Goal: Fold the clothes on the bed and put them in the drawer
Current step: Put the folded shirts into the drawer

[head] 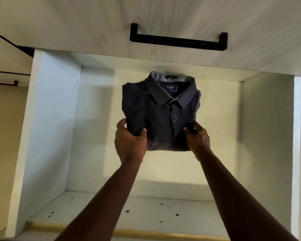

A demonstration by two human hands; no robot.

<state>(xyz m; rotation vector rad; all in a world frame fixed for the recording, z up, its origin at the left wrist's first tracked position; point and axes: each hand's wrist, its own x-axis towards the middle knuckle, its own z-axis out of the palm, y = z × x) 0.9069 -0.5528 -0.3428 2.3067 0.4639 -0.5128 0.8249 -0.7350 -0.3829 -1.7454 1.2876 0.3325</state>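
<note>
Progress: folding of this garment looks done. The open drawer (49, 119) fills the view, with its pale left wall at 9 o'clock. The bed is out of view, so I cannot tell how many clothes are left to fold.

Left hand (130, 138): grasping. It has the shirt (160, 110) by its near left corner, at about 7 o'clock on the bundle. The thumb is on top of the cloth and the fingers are tucked under the edge.

Shirt: dark, button-front, folded to a compact rectangle. The collar is up and points to 12 o'clock, with the neck label (170, 87) readable. It is over the middle of the drawer, biased toward the back wall. I cannot tell whether its underside is touching the drawer floor or just above it. It is the only garment in view.

Right hand (197, 138): also grasping. It pinches the near right corner at about 5 o'clock on the bundle, thumb over and fingers beneath. Both forearms reach in from 6 o'clock.

Above, at 12 to 1 o'clock, is a closed drawer front (76, 23) with a black handle (179, 40).

Left to do, by my reading: set the shirt flat, let go with both hands, then see to any garments that remain.
</note>
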